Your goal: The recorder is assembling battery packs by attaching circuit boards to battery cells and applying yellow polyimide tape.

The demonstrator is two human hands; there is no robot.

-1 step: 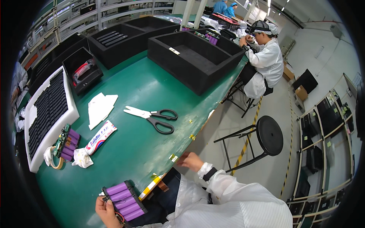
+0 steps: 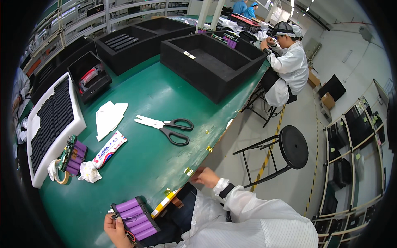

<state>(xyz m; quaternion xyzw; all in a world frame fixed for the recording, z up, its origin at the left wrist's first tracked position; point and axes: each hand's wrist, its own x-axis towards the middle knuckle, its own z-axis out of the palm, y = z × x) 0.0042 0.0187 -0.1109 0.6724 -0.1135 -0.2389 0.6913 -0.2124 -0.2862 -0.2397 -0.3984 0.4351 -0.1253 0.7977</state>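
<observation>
At the lower left, my left hand grips one end of a battery pack with purple cells, black end frames and thin wires, tilted over the table's near edge. My right hand is at the table's edge beside a strip of yellowish tape. Its fingers are curled in, and their tips are partly hidden, so what they hold cannot be made out. Scissors with black handles lie on the green table. Left of them are a white tube, a crumpled tissue and white sheets.
Another purple battery pack with a green circuit board stands by a tape roll. A white foam tray holds several black pieces. Black foam boxes line the back. A black stool stands right; a co-worker sits beyond.
My right hand has shifted very slightly to the left along the table's edge. The left hand and the battery pack have not visibly moved.
</observation>
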